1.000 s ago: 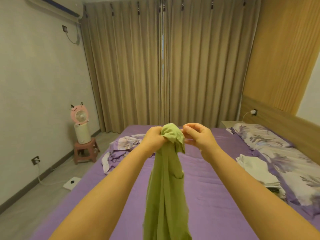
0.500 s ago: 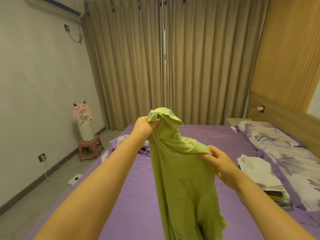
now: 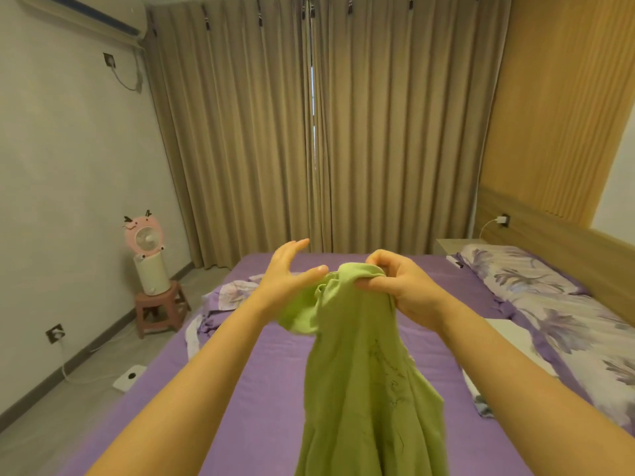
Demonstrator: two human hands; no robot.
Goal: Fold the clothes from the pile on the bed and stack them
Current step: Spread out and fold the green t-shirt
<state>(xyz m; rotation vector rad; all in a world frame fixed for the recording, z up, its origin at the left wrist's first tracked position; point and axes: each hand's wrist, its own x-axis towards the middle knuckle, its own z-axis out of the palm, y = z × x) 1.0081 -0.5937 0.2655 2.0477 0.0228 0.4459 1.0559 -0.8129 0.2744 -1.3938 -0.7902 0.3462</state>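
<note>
A green garment (image 3: 364, 379) hangs in the air over the purple bed (image 3: 268, 372). My right hand (image 3: 402, 286) pinches its top edge between curled fingers and thumb. My left hand (image 3: 288, 273) is beside it on the left with fingers straight and spread; the thumb tip is close to the cloth, and a loose green fold hangs just below that hand. A crumpled floral cloth (image 3: 223, 297) lies on the bed's far left. A folded white piece (image 3: 515, 341) lies behind my right forearm, partly hidden.
Floral pillows (image 3: 549, 304) run along the wooden headboard on the right. A pink fan (image 3: 146, 255) stands on a small stool (image 3: 159, 310) by the left wall, and a white scale (image 3: 130, 376) lies on the floor. Closed curtains hang behind the bed.
My right hand has moved up from the garment's side to grip its top. My left hand, which held the top, has let go and opened.
</note>
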